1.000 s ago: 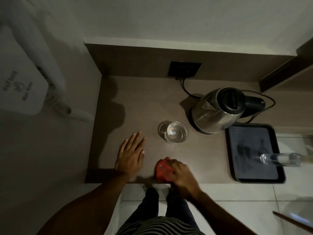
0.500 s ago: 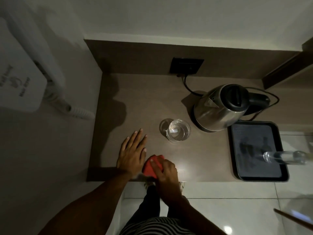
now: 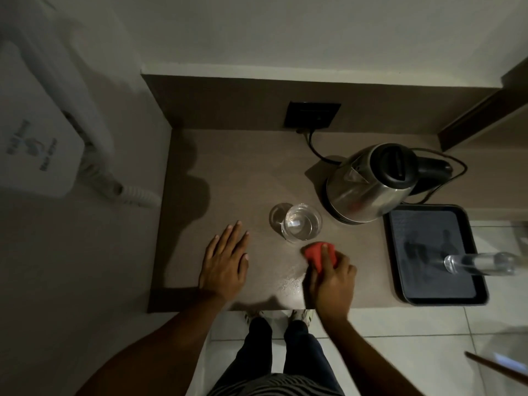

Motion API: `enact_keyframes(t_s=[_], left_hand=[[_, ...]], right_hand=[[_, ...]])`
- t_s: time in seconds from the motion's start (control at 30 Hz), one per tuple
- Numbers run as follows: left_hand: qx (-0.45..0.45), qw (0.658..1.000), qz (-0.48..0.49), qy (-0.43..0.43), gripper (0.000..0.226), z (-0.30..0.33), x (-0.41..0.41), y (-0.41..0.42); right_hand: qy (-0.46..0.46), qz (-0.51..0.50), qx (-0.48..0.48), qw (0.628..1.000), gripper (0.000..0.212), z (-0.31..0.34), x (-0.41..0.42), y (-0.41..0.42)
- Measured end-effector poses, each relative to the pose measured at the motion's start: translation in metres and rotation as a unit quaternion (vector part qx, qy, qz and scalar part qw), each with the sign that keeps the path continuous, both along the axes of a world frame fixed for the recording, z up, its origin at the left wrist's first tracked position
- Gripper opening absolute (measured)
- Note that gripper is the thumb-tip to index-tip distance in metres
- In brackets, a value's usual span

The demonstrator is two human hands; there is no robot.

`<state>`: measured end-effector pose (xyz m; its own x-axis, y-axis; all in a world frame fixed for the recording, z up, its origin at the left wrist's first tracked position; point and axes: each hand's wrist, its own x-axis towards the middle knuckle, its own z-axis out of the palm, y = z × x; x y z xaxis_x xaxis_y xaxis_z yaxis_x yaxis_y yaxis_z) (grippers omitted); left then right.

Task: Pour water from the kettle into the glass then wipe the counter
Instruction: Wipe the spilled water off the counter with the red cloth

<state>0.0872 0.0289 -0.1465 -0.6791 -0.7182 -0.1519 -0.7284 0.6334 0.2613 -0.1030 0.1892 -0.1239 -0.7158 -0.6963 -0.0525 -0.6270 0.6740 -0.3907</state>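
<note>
We are at the wiping part now, because the clear round drinking glass (image 3: 301,226) already has water in it and the shiny metal kettle with the black lid (image 3: 371,182) stands back on its base behind it. Our right hand (image 3: 331,277) is pressing a small red cloth (image 3: 317,254) flat on the brown counter top (image 3: 251,167), just in front of the glass and very near it, though we cannot tell if the cloth touches the glass. To do this well, we think we should push down softly and slide the cloth in slow, wide strokes over the wet, shiny patch (image 3: 290,282) near the front edge, just left of our right hand. We should take care beside the glass, since a bump could tip it and spill more water. The right hand is curled loosely over the cloth, fingers spread on top of it, pinning it down more than squeezing it. Our left hand (image 3: 224,260) lies flat and wide open on the counter, palm down, holding nothing, well to the left of the cloth. The black tray (image 3: 480,292) sits at the right end of the counter, with a clear bottle (image 3: 483,262) over it.
</note>
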Motion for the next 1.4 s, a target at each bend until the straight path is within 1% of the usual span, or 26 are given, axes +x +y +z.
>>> enact_keyframes(t_s=[0.13, 0.3, 0.37, 0.43, 0.53, 0.6, 0.67, 0.7, 0.8, 0.83, 0.87, 0.93, 1.0, 1.07, 1.13, 1.2, 1.23, 1.27, 1.33, 1.4], left_hand=[[-0.004, 1.000, -0.001, -0.006, 0.056, 0.000, 0.002, 0.002], [-0.005, 1.000, -0.004, -0.014, 0.056, -0.001, 0.002, 0.001], [-0.005, 1.000, 0.000, -0.016, 0.057, -0.001, 0.002, 0.001], [-0.002, 1.000, 0.002, -0.012, 0.057, 0.000, 0.002, 0.001], [0.006, 1.000, 0.002, -0.003, 0.057, 0.000, 0.001, 0.000], [0.001, 1.000, 0.002, -0.001, 0.057, 0.000, 0.001, 0.000], [-0.005, 1.000, 0.004, 0.000, 0.057, 0.000, 0.001, 0.000], [-0.004, 1.000, 0.004, 0.000, 0.057, 0.001, 0.001, 0.000], [-0.007, 1.000, 0.002, 0.002, 0.057, 0.002, 0.002, 0.002], [-0.008, 1.000, 0.002, 0.002, 0.057, 0.002, 0.001, 0.002], [-0.008, 1.000, 0.003, 0.002, 0.057, 0.001, 0.001, 0.002], [-0.005, 1.000, 0.002, 0.003, 0.057, 0.001, 0.001, 0.001], [-0.003, 1.000, 0.003, 0.009, 0.057, 0.000, 0.001, 0.002], [-0.001, 1.000, 0.005, 0.009, 0.057, -0.001, 0.001, 0.002], [-0.002, 1.000, 0.004, 0.011, 0.057, 0.000, 0.002, 0.002], [-0.001, 1.000, 0.003, 0.018, 0.056, 0.001, 0.002, 0.001], [-0.001, 1.000, 0.005, 0.023, 0.056, 0.000, 0.002, 0.001], [-0.002, 1.000, 0.006, 0.025, 0.056, -0.001, 0.002, 0.001], [-0.007, 0.999, 0.007, 0.030, 0.056, -0.002, 0.003, 0.002], [-0.012, 0.999, 0.005, 0.035, 0.055, -0.002, 0.003, 0.002]], right_hand=[[-0.025, 0.100, 0.014, 0.995, 0.057, -0.002, 0.062, -0.015], [-0.026, 0.119, 0.016, 0.992, 0.061, -0.003, 0.067, -0.053], [-0.006, 0.144, 0.017, 0.989, 0.062, -0.005, 0.062, -0.045], [0.010, 0.183, 0.026, 0.983, 0.058, -0.005, 0.053, -0.022], [0.050, 0.217, 0.040, 0.974, 0.053, -0.005, 0.017, 0.023], [0.085, 0.174, 0.042, 0.980, 0.050, -0.004, -0.026, 0.043], [0.118, 0.111, 0.051, 0.985, 0.053, -0.002, -0.069, 0.045], [0.117, 0.079, 0.052, 0.989, 0.056, -0.001, -0.083, 0.041], [0.065, -0.044, 0.017, 0.997, 0.057, -0.005, -0.078, 0.019], [0.045, -0.069, 0.000, 0.997, 0.057, -0.007, -0.063, 0.013], [0.029, -0.068, -0.018, 0.997, 0.057, -0.010, -0.041, 0.009], [0.010, 0.003, -0.050, 0.999, 0.056, -0.016, 0.013, 0.006], [0.010, 0.113, -0.045, 0.993, 0.055, -0.017, 0.064, 0.007], [0.014, 0.194, -0.031, 0.980, 0.054, -0.015, 0.090, 0.006], [0.028, 0.246, -0.033, 0.968, 0.058, -0.012, 0.081, 0.006], [0.056, 0.299, -0.009, 0.953, 0.058, -0.010, 0.051, 0.015], [0.068, 0.302, 0.007, 0.951, 0.056, -0.009, 0.032, 0.021], [0.080, 0.281, 0.017, 0.956, 0.054, -0.008, 0.012, 0.026], [0.091, 0.192, 0.030, 0.977, 0.052, -0.003, -0.033, 0.031], [0.090, 0.110, 0.048, 0.989, 0.055, 0.003, -0.070, 0.028]])
